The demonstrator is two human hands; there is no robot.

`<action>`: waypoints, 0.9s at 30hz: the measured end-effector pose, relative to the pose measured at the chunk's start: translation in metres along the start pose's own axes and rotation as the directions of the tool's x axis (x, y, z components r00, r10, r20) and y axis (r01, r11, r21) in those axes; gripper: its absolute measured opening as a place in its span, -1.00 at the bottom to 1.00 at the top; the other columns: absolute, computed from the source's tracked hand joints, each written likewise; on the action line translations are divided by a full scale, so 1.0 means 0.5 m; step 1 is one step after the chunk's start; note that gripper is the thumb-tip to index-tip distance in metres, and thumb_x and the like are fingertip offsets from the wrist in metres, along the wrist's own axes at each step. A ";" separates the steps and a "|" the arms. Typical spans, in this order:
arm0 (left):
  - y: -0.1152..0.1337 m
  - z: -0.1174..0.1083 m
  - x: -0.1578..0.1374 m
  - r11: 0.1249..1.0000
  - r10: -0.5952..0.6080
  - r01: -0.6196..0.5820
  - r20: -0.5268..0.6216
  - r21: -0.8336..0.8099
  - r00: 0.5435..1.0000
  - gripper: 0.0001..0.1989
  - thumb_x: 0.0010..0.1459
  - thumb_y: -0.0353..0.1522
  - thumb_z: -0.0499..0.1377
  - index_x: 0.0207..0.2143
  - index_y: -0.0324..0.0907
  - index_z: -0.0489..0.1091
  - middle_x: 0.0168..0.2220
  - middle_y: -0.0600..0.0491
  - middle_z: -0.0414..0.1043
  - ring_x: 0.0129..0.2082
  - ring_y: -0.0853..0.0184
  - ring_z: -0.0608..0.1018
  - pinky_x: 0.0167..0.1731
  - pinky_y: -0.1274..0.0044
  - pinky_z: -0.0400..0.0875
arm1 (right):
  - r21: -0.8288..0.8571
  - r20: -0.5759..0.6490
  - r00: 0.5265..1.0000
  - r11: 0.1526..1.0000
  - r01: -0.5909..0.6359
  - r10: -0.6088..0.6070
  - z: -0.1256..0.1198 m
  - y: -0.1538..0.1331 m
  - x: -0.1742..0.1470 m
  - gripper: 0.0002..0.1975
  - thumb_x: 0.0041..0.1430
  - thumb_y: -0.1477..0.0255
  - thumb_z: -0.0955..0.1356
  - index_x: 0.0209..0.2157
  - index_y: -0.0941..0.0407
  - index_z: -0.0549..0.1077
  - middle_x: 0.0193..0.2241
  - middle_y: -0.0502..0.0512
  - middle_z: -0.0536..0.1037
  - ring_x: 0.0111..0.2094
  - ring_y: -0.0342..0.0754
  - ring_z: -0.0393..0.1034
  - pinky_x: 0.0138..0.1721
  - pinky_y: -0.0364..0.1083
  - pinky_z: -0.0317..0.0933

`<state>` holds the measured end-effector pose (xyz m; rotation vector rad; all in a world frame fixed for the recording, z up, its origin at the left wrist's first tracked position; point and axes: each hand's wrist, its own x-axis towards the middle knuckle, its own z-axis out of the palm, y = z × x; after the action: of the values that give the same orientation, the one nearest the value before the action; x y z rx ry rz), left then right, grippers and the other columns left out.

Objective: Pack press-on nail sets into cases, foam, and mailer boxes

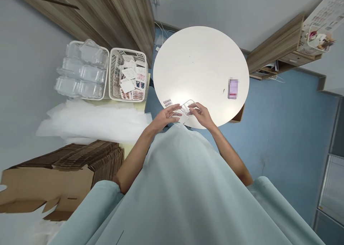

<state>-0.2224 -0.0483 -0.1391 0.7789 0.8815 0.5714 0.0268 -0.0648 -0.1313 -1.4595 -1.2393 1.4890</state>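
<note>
A clear plastic clamshell box (181, 120), its two halves folded apart, is held over the near edge of the white round table (199, 55). My left hand (167, 116) has its fingers around the left half. My right hand (200, 114) grips the other half, thumb and fingers bent at its inside edge. Whether anything small lies inside the box I cannot tell. Just beyond my left fingers, a small card of press-on nails (167, 103) rests on the table.
A pixelated purple pack (233, 89) lies at the table's right. To the left stand a white basket of nail cards (129, 74) and a basket stacked with clear plastic boxes (83, 71). White foam sheets (94, 121) and folded cardboard boxes (53, 182) lie nearer me.
</note>
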 end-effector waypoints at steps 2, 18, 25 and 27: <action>-0.003 0.002 0.005 1.000 0.020 -0.020 -0.041 0.002 0.999 -0.15 0.08 -0.30 0.53 0.42 0.00 0.41 0.45 -0.20 0.36 0.20 0.00 0.61 0.27 0.14 0.46 | 0.026 0.024 1.000 1.000 0.006 -0.006 0.003 -0.004 0.008 -0.48 0.27 -0.14 0.47 -0.10 0.04 0.57 -0.09 0.09 0.65 -0.24 0.01 0.64 -0.07 0.05 0.54; -0.035 -0.097 -0.101 0.984 -0.040 -0.065 -0.557 -0.167 0.830 -0.41 0.00 -0.28 0.54 0.12 -0.14 0.61 0.23 -0.12 0.60 0.01 0.17 0.68 -0.02 0.41 0.57 | -0.637 0.135 0.990 0.769 0.053 0.043 0.085 0.086 0.191 -0.66 0.52 0.24 0.31 0.17 0.08 0.51 0.05 0.19 0.63 -0.16 0.04 0.59 -0.01 0.05 0.45; -0.052 -0.128 -0.178 0.962 -0.085 -0.119 -0.684 -0.245 0.725 -0.43 -0.04 -0.25 0.57 0.05 -0.10 0.62 0.20 -0.07 0.61 -0.02 0.22 0.68 0.00 0.42 0.54 | -0.886 0.302 0.925 0.426 0.183 0.230 0.164 0.135 0.282 -0.51 0.46 0.35 0.39 0.35 0.12 0.38 0.22 0.33 0.46 0.00 0.18 0.57 -0.08 0.03 0.45; -0.054 -0.131 -0.194 0.954 -0.091 -0.139 -0.698 -0.266 0.710 -0.43 -0.04 -0.24 0.58 0.05 -0.08 0.62 0.21 -0.05 0.60 -0.02 0.24 0.67 0.01 0.42 0.52 | -0.912 0.306 0.914 0.356 0.203 0.265 0.186 0.145 0.305 -0.46 0.46 0.31 0.41 0.37 0.12 0.34 0.23 0.35 0.44 0.01 0.19 0.57 -0.09 0.02 0.46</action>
<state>-0.3249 -0.1109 -0.1422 0.2636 1.4517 1.0414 -0.0731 0.0431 -0.2564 -1.8764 -2.6771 1.0793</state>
